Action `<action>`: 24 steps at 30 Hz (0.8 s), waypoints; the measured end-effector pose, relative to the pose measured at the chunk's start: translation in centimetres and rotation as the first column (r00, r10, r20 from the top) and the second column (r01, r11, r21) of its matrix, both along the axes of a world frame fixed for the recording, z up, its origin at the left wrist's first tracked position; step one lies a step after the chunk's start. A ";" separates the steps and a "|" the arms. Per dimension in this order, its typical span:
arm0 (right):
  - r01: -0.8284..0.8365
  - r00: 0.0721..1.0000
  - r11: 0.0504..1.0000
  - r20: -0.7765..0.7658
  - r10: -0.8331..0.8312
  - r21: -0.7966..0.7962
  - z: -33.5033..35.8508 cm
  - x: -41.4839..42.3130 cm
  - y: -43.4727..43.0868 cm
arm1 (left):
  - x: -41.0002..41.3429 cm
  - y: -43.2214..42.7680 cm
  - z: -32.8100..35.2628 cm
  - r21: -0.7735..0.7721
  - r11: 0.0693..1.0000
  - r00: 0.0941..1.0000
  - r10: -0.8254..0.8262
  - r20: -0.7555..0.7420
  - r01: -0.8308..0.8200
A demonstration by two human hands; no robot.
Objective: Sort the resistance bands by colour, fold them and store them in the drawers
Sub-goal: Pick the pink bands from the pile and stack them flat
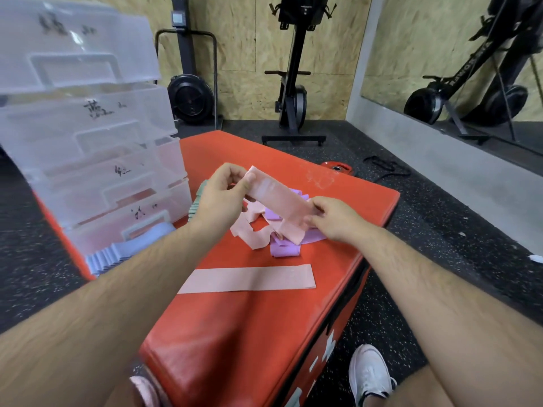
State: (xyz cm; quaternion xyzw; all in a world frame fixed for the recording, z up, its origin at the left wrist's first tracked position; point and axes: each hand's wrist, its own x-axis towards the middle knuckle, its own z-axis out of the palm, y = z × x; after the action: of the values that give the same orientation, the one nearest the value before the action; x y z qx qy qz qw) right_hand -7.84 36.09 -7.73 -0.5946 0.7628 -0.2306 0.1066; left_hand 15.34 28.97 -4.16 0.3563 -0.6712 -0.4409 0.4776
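Pinching opposite ends of pink band (279, 201) with left hand (221, 195) and right hand (338, 220), mid-frame, above red bench (249, 333).

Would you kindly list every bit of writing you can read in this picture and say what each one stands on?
"蓝": handwritten on the second drawer; a small mark after it is unreadable.
"ROWER": end of the lettering on the rowing machine beam; its start is blurred.
Top drawer, third drawer, fourth drawer: handwriting too blurred to read.
Red box: white marks on its side, cut off, unreadable.
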 end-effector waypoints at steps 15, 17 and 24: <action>-0.054 0.996 0.998 0.074 0.056 -0.021 3.0 0.0 1.2 | 7.8 -4.2 -1.2 0.210 0.969 0.991 0.137 -0.009 -0.132; -0.075 0.991 0.997 0.113 0.074 0.001 3.3 0.2 1.8 | 9.1 -4.4 -1.7 0.247 0.961 0.991 0.114 0.070 -0.129; -0.177 0.936 0.965 0.337 0.104 0.193 2.0 1.0 3.4 | 13.5 -3.1 -3.6 0.354 0.927 0.911 -0.035 0.411 -0.125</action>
State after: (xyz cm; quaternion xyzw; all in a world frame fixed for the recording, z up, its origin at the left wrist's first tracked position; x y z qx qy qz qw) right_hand -6.82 39.54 -5.71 -0.5864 0.7110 -0.2311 0.3118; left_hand 28.85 25.91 -7.81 0.5405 -0.6516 -0.4644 0.2600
